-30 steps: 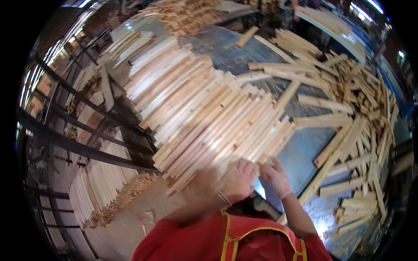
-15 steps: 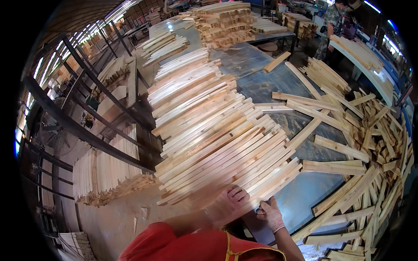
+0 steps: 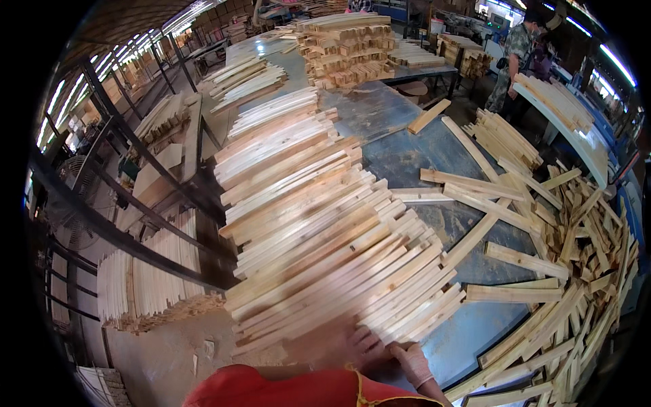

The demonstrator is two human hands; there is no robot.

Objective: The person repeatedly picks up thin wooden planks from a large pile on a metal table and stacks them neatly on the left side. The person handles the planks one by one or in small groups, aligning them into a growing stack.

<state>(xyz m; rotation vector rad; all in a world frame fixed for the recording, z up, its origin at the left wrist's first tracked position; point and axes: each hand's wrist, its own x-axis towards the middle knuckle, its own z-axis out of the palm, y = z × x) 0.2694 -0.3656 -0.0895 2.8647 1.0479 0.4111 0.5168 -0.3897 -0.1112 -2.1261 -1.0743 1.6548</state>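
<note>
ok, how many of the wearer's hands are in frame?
2: left hand on the near end of the slat row; right hand beside it at the table edge.

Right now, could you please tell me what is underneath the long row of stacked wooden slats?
The row of wooden slats rests on a grey-blue table, bare and dusty to its right. The tabletop directly beneath is covered. Both hands, left and right, touch its near end.

A dim workshop with a long blue-grey table (image 3: 407, 159), dark metal racks (image 3: 129, 234) (left) and ceiling strip lights (image 3: 614, 64).
</note>
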